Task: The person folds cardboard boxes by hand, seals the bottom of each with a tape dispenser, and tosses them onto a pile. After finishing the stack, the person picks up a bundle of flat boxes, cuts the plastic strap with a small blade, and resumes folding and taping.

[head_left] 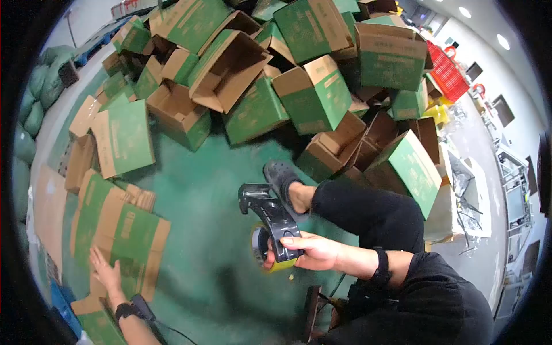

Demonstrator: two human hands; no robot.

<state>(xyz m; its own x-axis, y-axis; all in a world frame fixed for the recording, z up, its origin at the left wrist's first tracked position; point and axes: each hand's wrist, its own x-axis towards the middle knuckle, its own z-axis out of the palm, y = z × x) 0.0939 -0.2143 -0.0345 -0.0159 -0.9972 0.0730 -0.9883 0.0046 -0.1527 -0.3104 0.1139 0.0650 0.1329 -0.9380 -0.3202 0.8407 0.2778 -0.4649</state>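
Note:
In the head view, my right hand (305, 250) is wrapped round a black tape dispenser (275, 214). A roll of yellow tape (282, 265) sits on the dispenser, partly hidden by my fingers. My left hand (105, 270) lies with fingers spread on a flattened green and brown cardboard box (129, 233) at the lower left. Below that hand is another piece of green cardboard (98, 322), cut off by the frame's bottom edge.
A big heap of open green cartons (313, 95) fills the far side. Green sacks (29, 126) line the left edge. A red plastic crate (447, 72) stands at the upper right, and a white box with clear plastic (468, 198) is to my right. My shoe (283, 184) rests on the green floor (195, 207).

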